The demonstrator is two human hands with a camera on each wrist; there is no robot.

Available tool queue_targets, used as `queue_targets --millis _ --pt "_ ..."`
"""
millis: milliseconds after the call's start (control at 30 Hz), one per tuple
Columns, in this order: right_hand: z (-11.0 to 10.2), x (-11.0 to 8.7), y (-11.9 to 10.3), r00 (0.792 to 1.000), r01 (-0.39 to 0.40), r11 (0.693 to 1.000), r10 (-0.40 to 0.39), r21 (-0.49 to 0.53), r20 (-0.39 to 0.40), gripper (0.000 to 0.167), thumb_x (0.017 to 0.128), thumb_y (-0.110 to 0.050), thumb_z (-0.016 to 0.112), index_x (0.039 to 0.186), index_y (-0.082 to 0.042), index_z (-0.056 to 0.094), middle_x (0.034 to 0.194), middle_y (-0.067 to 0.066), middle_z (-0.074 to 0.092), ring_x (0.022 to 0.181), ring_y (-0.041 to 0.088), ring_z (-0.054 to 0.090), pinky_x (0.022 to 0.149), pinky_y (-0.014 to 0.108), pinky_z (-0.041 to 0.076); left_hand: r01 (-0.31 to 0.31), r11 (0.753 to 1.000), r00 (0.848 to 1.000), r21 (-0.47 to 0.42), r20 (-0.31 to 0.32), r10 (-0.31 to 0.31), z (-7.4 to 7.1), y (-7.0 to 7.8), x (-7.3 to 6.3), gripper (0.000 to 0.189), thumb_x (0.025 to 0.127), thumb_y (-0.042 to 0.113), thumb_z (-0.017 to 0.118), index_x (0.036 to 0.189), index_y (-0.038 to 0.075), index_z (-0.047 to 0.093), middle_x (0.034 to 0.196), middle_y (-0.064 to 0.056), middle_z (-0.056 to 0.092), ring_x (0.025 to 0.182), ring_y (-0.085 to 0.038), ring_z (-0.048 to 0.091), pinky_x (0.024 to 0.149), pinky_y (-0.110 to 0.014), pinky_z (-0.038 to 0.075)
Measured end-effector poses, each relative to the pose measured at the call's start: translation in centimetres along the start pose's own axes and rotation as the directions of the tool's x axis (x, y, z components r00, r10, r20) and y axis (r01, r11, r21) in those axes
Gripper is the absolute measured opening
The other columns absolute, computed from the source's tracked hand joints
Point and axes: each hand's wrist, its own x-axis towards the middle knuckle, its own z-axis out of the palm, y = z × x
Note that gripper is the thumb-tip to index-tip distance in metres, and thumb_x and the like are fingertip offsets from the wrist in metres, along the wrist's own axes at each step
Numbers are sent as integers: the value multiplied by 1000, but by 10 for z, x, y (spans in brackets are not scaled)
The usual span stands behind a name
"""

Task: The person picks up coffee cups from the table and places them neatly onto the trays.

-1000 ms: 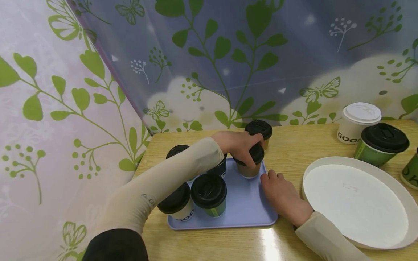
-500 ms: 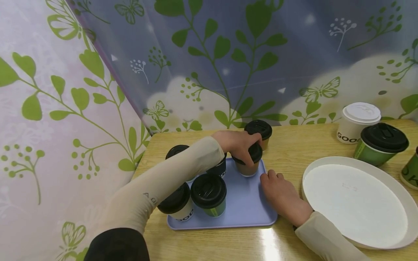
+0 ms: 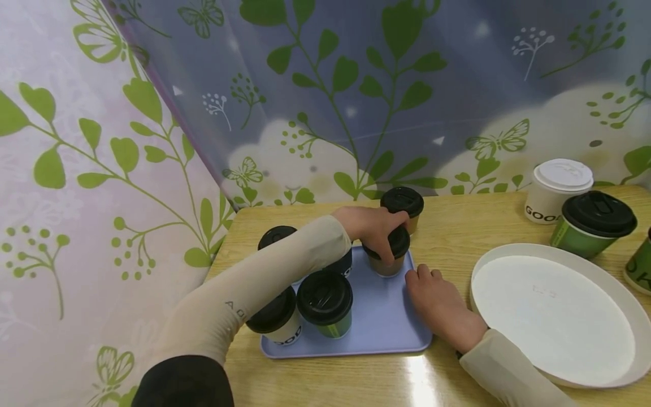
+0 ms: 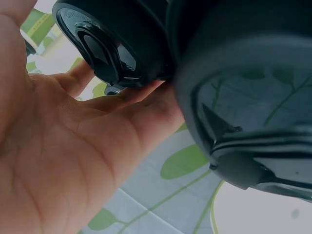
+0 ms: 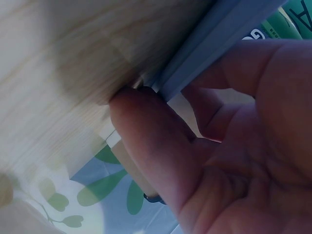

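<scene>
My left hand (image 3: 370, 227) reaches over the tray and holds a brown paper coffee cup (image 3: 385, 267) with a black lid, thumb in front and fingers behind. In the left wrist view its lid (image 4: 109, 51) lies between thumb and fingers. The cup is at the back right of the lilac tray (image 3: 378, 322). My right hand (image 3: 442, 305) grips the tray's right edge with curled fingers; the right wrist view shows the tray rim (image 5: 209, 51) by the thumb tip. A green cup (image 3: 325, 308), a white cup (image 3: 277, 316) and a dark cup (image 3: 342, 264) also stand on the tray.
Another black-lidded cup (image 3: 409, 206) stands on the table just behind the tray. A round white tray (image 3: 554, 316) lies at the right. Beyond it are a white-lidded cup (image 3: 551, 195) and green cups (image 3: 590, 234). My left forearm partly hides another black lid (image 3: 274, 234).
The left thumb has shifted slightly on the brown cup, and the cup has moved a little, first left and then back right. The right hand and tray look the same.
</scene>
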Motion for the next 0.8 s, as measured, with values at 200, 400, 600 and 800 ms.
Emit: queue_targets --millis 200,400,600,800 --pt "-2 0 0 1000 -3 1000 3 3 15 6 97 5 59 94 3 54 87 18 48 71 33 51 53 46 50 24 1000 1000 6 17 -24 -1 0 0 82 90 42 77 157 31 33 136 -4 52 111 -15 57 89 -32 47" --pt "-3 0 -1 1000 -7 1000 7 5 24 6 98 5 58 94 3 54 88 18 48 72 34 52 54 46 50 41 999 999 -4 16 -41 -12 3 -6 88 89 51 77 160 33 29 157 -6 40 133 -17 49 99 -35 46" --pt "-1 -1 0 1000 2 1000 -1 13 -21 9 96 6 59 92 2 52 86 17 48 71 34 51 53 47 49 52 999 998 5 -26 -52 -41 8 -14 88 91 60 70 162 28 29 163 2 37 144 -17 42 108 -38 42" --pt "0 -2 0 998 12 1000 -12 7 -58 11 96 6 60 90 2 52 85 17 47 69 34 50 51 46 48 68 997 988 28 -141 -63 -54 9 -8 81 93 58 69 158 21 37 154 0 47 133 -17 51 102 -38 46"
